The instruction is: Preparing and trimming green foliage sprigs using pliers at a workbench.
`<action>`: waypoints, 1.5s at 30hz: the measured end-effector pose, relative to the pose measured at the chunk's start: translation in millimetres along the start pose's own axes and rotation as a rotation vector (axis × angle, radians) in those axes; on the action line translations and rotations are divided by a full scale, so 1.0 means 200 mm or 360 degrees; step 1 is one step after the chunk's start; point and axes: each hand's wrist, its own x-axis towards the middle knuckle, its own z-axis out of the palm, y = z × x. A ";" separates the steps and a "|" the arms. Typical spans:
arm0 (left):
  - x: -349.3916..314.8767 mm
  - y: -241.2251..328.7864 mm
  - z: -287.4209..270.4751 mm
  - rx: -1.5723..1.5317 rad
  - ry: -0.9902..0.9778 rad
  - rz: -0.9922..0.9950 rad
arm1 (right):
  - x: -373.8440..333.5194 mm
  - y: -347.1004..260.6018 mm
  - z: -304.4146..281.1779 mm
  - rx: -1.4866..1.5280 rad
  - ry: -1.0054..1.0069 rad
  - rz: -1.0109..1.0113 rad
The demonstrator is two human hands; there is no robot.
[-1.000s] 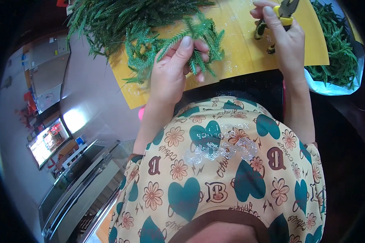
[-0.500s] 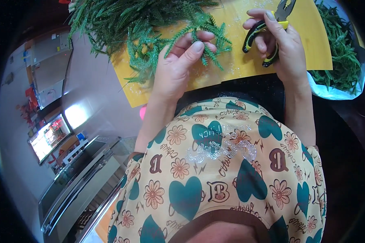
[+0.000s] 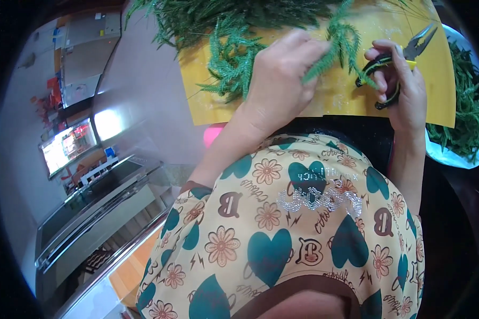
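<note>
My left hand [image 3: 282, 74] is closed, back upward, with its fingertips on a green artificial pine sprig [image 3: 341, 40]. Fronds of that sprig reach to the right, close to my other hand. In my right hand [image 3: 407, 93] is a pair of pliers [image 3: 419, 43] with black and yellow handles, its metal jaws pointing up and right and slightly apart. A small heap of green sprigs [image 3: 230, 64] lies left of my left hand, on a yellow board [image 3: 205, 109]. My left fingertips are partly hidden behind the hand.
A large pile of pine sprigs [image 3: 239, 13] covers the far side of the board. To the right, a whitish bag [image 3: 452, 157] holds more greenery [image 3: 465, 101]. Something pink [image 3: 213, 136] shows beneath the board's near left edge. A glass-topped cabinet [image 3: 96, 207] stands at left.
My left hand has moved right and turned back-up, carrying the sprig toward my right hand. The right hand keeps the pliers, tilted further right. The whole view has shifted a little.
</note>
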 end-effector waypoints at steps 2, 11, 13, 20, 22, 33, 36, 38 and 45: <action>0.00 -0.02 0.00 0.0333 0.0145 0.0234 | 0.00 0.00 -0.01 0.0024 0.0001 0.0009; -0.09 -0.11 0.05 0.0458 0.0100 0.0235 | 0.00 -0.01 0.04 -0.0289 0.0042 0.0036; -0.08 -0.08 0.03 0.0096 0.0080 -0.0022 | 0.00 0.00 0.03 -0.0297 0.0008 0.0071; -0.08 -0.02 -0.03 -0.1474 0.0219 -0.0903 | -0.03 0.03 0.08 -0.0106 -0.0212 0.0137; -0.09 -0.04 -0.02 -0.1663 0.0310 -0.0979 | -0.03 0.03 0.09 -0.0141 -0.0218 0.0141; 0.05 -0.03 -0.25 -0.1917 0.0559 -0.0602 | -0.03 0.01 0.07 -0.0238 -0.0134 0.0353; 0.15 0.08 -0.34 -0.1868 0.0519 -0.0363 | -0.03 0.00 0.14 -0.0309 -0.0186 0.0287; 0.26 0.19 -0.30 -0.1801 0.0211 0.0094 | -0.02 0.02 0.16 -0.0277 -0.0205 0.0265; 0.49 0.67 0.13 -0.0762 0.0115 0.0760 | -0.02 0.04 0.28 0.0316 0.0234 -0.0876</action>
